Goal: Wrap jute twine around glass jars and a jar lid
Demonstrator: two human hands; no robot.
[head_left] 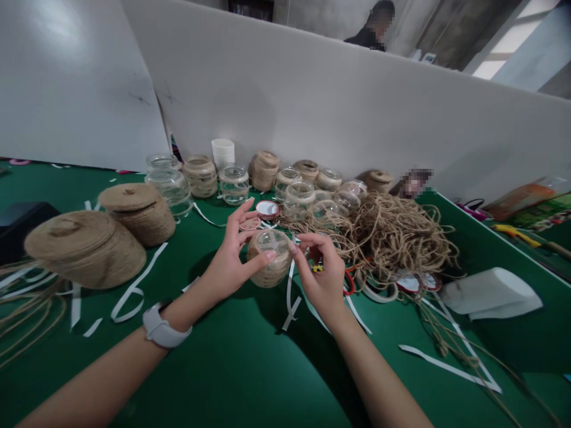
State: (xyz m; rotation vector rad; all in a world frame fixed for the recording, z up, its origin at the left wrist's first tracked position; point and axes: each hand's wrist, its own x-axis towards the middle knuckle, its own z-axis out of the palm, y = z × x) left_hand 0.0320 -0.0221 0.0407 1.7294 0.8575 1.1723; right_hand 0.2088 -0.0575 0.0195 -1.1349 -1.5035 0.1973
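Just in front of me a twine-wrapped glass jar (pixel 270 270) is tilted a little, pale strips of tape (pixel 273 242) crossing its upward-facing end. My left hand (pixel 234 255) grips the jar from the left, its thumb on the near edge of that end and its fingers behind. At the jar's right edge my right hand (pixel 319 267) is closed in a pinch where a tape strip runs to the fingertips. A loose white strip (pixel 289 291) hangs or lies below the right hand; which one I cannot tell.
Glass jars (pixel 300 199), some twine-wrapped, line the back beside stacked paper cups (pixel 223 153). A tangled twine heap (pixel 401 232) lies right, near a white roll (pixel 495 294). Two twine-covered lidded jars (pixel 84 249) stand left. A partition (pixel 289 101) rises behind; a person (pixel 375 27) is beyond it.
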